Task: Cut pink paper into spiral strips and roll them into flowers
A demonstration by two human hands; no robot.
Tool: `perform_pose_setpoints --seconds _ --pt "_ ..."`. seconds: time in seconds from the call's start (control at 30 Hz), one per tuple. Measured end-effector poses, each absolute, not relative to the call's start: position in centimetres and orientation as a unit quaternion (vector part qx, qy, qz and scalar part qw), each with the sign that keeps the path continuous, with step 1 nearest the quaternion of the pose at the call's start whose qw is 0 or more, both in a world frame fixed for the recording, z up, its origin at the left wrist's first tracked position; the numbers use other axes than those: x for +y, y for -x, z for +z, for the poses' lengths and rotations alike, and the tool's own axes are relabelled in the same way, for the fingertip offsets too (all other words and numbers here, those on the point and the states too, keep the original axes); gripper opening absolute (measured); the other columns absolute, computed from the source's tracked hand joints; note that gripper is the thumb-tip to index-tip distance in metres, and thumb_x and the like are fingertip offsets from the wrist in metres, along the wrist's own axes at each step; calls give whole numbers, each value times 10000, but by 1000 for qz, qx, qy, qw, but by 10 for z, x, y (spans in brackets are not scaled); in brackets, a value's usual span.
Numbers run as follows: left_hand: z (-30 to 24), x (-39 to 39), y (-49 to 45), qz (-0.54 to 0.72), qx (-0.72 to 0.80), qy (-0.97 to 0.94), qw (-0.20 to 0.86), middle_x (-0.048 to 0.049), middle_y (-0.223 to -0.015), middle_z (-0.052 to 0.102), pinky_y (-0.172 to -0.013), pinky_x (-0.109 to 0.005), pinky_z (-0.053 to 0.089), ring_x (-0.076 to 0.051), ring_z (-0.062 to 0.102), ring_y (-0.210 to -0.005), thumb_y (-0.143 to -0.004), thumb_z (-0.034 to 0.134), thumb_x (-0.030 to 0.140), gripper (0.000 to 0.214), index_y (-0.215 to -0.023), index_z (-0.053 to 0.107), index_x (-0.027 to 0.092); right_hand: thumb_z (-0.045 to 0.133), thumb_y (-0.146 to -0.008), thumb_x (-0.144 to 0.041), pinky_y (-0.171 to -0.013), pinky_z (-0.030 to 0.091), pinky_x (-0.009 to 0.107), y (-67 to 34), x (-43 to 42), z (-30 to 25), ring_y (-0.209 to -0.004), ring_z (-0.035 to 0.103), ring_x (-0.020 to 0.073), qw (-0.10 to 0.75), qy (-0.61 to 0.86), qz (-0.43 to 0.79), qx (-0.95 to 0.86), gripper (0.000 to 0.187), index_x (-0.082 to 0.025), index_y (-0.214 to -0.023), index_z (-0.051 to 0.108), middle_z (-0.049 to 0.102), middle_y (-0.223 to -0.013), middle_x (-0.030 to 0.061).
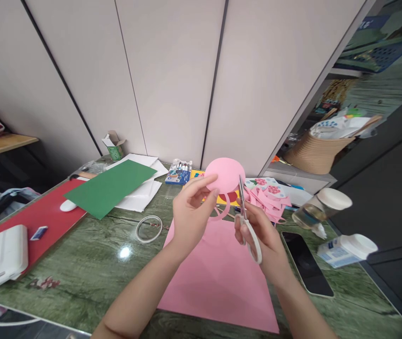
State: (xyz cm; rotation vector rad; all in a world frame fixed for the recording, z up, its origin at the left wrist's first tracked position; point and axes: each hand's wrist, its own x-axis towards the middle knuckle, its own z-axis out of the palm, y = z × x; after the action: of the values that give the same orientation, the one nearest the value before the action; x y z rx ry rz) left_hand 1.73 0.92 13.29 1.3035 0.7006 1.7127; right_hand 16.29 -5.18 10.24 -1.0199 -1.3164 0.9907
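Observation:
My left hand (195, 209) pinches a round pink paper disc (225, 173) between thumb and fingers, holding it above the table. White-handled scissors (252, 240) are in my right hand (262, 235), fingers wrapped about the handles. Their blades point up and lie at the right edge of the disc. A narrow curled pink paper strip (226, 207) hangs below the disc. Under both hands a large sheet of pink paper (215, 278) lies flat. Behind my right hand sits a heap of pink paper scraps (266, 202).
Green paper (112, 188) lies over white sheets and red paper (50, 226) at left, near a white power bank (3, 256). A tape roll (149, 229) is left of my hands. A phone (307, 263), a lidded jar (321, 207) and a white bottle (347, 249) occupy the right.

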Motion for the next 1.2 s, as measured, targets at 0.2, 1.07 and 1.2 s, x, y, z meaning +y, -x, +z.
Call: perform_pose_setpoints --seconds 0.2,1.07,1.2 --pt "133 10 -16 690 288 -513 422 -55 -1050 642 -729 -247 531 -111 608 -802 -741 688 198 249 -986 704 242 549 -880 -326 -557 406 262 -163 -52 100 -630 437 119 566 423 430 -562 344 -335 -1220 496 451 -814 -6" --pt "133 9 -16 680 293 -543 395 -47 -950 686 -719 -252 529 -140 627 -858 -774 641 178 173 -918 722 230 538 -888 -328 -557 411 262 -163 -53 106 -621 444 113 566 437 412 -565 336 -355 -1220 503 451 -806 -12" --pt "132 9 -15 688 295 -541 383 -41 -958 691 -778 -252 524 -138 624 -919 -787 634 188 167 -919 723 237 549 -880 -335 -547 408 263 -164 -53 105 -612 436 112 563 440 411 -566 347 -358 -1224 503 452 -803 -15"
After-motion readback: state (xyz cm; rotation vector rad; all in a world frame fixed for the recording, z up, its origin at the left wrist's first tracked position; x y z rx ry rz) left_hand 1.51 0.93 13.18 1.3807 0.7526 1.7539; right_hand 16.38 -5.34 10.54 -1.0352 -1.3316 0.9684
